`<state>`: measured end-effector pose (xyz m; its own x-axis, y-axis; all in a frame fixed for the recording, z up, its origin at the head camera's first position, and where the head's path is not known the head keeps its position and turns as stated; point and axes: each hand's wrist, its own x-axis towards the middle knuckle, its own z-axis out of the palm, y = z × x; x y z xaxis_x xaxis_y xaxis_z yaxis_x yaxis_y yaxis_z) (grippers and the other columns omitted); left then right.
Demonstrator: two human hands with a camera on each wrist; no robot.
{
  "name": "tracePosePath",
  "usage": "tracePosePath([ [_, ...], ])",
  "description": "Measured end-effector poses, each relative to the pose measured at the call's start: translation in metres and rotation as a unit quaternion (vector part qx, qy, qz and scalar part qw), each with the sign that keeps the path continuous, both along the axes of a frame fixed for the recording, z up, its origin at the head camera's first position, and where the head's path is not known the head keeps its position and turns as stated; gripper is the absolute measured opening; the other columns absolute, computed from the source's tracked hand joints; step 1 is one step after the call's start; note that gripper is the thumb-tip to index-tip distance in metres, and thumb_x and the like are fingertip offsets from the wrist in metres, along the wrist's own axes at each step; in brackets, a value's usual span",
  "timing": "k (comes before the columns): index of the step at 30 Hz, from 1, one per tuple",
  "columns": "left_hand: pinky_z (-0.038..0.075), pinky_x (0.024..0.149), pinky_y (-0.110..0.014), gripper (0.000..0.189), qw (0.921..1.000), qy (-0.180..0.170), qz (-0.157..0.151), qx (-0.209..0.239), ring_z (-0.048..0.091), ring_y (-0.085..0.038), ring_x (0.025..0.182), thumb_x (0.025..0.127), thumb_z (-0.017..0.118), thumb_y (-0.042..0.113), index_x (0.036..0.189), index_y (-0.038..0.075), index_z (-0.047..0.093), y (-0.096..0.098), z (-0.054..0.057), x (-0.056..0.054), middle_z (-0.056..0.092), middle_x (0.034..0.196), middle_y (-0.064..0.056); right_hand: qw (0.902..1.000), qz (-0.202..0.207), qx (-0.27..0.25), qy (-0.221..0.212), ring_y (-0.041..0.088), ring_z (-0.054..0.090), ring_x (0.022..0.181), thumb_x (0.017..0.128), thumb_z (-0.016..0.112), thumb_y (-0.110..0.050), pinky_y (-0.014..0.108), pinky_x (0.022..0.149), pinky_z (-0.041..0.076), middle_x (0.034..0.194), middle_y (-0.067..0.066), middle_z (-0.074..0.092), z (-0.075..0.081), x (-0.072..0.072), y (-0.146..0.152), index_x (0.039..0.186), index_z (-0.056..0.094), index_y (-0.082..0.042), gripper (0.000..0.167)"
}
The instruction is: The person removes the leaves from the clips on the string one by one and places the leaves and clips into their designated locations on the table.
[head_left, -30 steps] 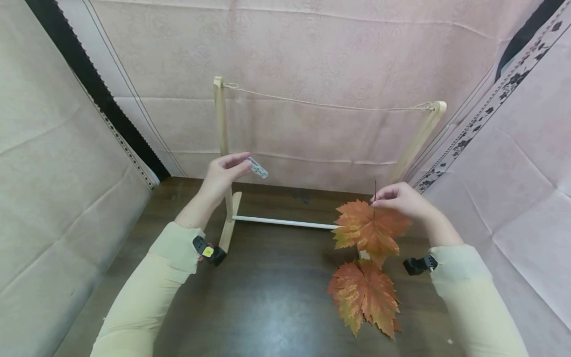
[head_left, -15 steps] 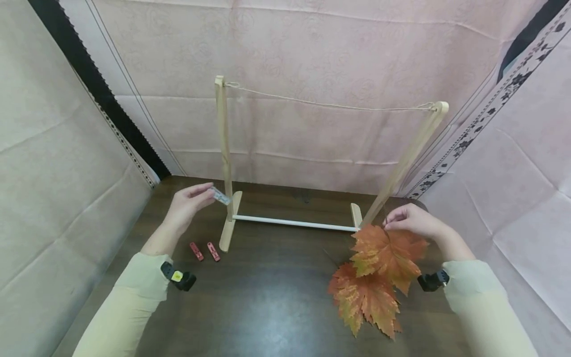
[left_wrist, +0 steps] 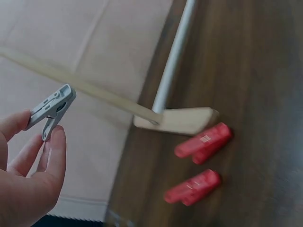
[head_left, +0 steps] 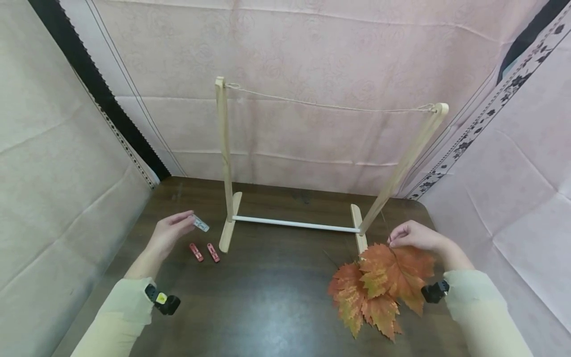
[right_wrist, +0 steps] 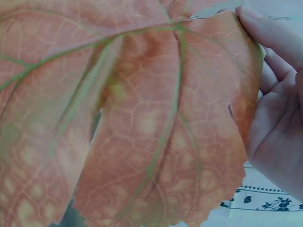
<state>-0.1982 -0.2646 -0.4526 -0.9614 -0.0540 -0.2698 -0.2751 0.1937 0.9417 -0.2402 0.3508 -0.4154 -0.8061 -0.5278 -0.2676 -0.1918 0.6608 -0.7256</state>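
Observation:
My left hand pinches a pale grey clothespin by its handle ends, left of the wooden stand. Two red clothespins lie on the table close by it. On the right, my right hand pinches an orange artificial maple leaf near its stem. That leaf hangs down and partly covers a second maple leaf on the table. In the right wrist view the held leaf fills most of the picture and hides part of the fingers.
A wooden stand has a left post, a right post and a white crossbar. A thin string runs between the post tops. Pale cloth surrounds the brown table at the back and sides.
My left hand has moved left and down with the grey clothespin, uncovering the red clothespins. My right hand has lowered the leaf toward the near right, over the other leaf.

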Motion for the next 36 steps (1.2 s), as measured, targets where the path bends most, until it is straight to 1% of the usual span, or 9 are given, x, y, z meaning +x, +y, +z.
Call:
tracePosePath([
  [2, 0.034, 0.109, -0.04, 0.072, 0.9999, -0.009, 0.008, -0.006, 0.058, 0.01, 0.096, 0.092, 0.052, 0.046, 0.144, 0.001, 0.031, -0.005, -0.008, 0.004, 0.034, 0.147, -0.023, 1.0, -0.001, 0.0, -0.009, -0.002, 0.06, 0.074, 0.082, 0.068, -0.01, 0.018, 0.068, 0.05, 0.086, 0.008, 0.072, -0.006, 0.0, 0.003, 0.085, 0.068, 0.001, 0.012],
  [4, 0.039, 0.106, -0.034, 0.072, 0.9998, -0.015, 0.014, -0.004, 0.059, 0.009, 0.095, 0.092, 0.054, 0.043, 0.143, -0.002, 0.031, -0.009, -0.016, 0.007, 0.043, 0.142, -0.02, 0.9999, -0.004, 0.0, -0.015, -0.002, 0.059, 0.072, 0.082, 0.068, -0.01, 0.018, 0.067, 0.049, 0.084, 0.006, 0.072, -0.012, 0.0, 0.006, 0.085, 0.068, 0.001, 0.011],
  [9, 0.049, 0.089, -0.017, 0.068, 0.9993, -0.021, 0.027, 0.015, 0.058, 0.014, 0.083, 0.093, 0.057, 0.032, 0.14, -0.009, 0.031, -0.018, -0.035, 0.015, 0.059, 0.123, -0.002, 0.9991, -0.016, -0.01, -0.04, -0.002, 0.055, 0.065, 0.082, 0.067, -0.008, 0.018, 0.06, 0.047, 0.078, -0.003, 0.07, -0.025, 0.004, 0.009, 0.087, 0.067, 0.007, 0.017],
  [12, 0.05, 0.088, -0.017, 0.067, 0.9989, -0.034, 0.031, 0.005, 0.058, 0.015, 0.082, 0.093, 0.056, 0.032, 0.14, -0.009, 0.031, -0.022, -0.044, 0.019, 0.058, 0.126, -0.006, 0.998, -0.015, -0.016, -0.059, -0.001, 0.052, 0.06, 0.082, 0.066, -0.007, 0.019, 0.057, 0.046, 0.075, -0.008, 0.067, -0.032, 0.005, 0.012, 0.089, 0.064, 0.012, 0.021],
  [16, 0.045, 0.1, -0.03, 0.066, 0.998, -0.051, 0.035, -0.014, 0.059, 0.012, 0.085, 0.094, 0.054, 0.033, 0.141, -0.008, 0.031, -0.028, -0.054, 0.024, 0.05, 0.136, -0.019, 0.9967, -0.019, -0.015, -0.077, 0.0, 0.049, 0.057, 0.083, 0.065, -0.008, 0.021, 0.055, 0.046, 0.073, -0.008, 0.065, -0.042, 0.006, 0.015, 0.09, 0.064, 0.013, 0.022],
  [21, 0.039, 0.105, -0.042, 0.069, 0.9958, -0.074, 0.04, -0.037, 0.063, -0.008, 0.105, 0.093, 0.054, 0.038, 0.141, -0.007, 0.031, -0.034, -0.069, 0.027, 0.04, 0.142, -0.026, 0.9957, -0.038, -0.008, -0.084, 0.002, 0.052, 0.06, 0.083, 0.065, -0.009, 0.021, 0.057, 0.048, 0.08, 0.003, 0.068, -0.054, 0.009, 0.02, 0.091, 0.064, 0.013, 0.024],
  [24, 0.042, 0.103, -0.042, 0.066, 0.9942, -0.084, 0.045, -0.05, 0.064, -0.014, 0.107, 0.094, 0.054, 0.036, 0.139, -0.007, 0.034, -0.037, -0.078, 0.026, 0.038, 0.142, -0.028, 0.9948, -0.056, -0.012, -0.085, 0.003, 0.055, 0.061, 0.082, 0.066, -0.007, 0.022, 0.058, 0.05, 0.081, 0.006, 0.069, -0.065, 0.01, 0.022, 0.092, 0.063, 0.015, 0.024],
  [29, 0.051, 0.093, -0.034, 0.058, 0.9914, -0.091, 0.062, -0.07, 0.065, -0.008, 0.094, 0.094, 0.056, 0.028, 0.134, -0.01, 0.04, -0.038, -0.091, 0.024, 0.043, 0.137, -0.031, 0.9958, -0.072, -0.014, -0.054, 0.004, 0.057, 0.063, 0.08, 0.065, -0.003, 0.024, 0.057, 0.051, 0.081, 0.011, 0.07, -0.081, 0.012, 0.023, 0.089, 0.063, 0.016, 0.021],
  [36, 0.056, 0.081, -0.03, 0.051, 0.9874, -0.088, 0.088, -0.096, 0.064, -0.007, 0.084, 0.093, 0.058, 0.022, 0.128, -0.013, 0.046, -0.034, -0.098, 0.021, 0.047, 0.13, -0.034, 0.9934, -0.109, 0.033, -0.002, 0.009, 0.058, 0.066, 0.079, 0.067, -0.003, 0.026, 0.058, 0.051, 0.08, 0.013, 0.069, -0.096, 0.016, 0.018, 0.086, 0.066, 0.009, 0.014],
])
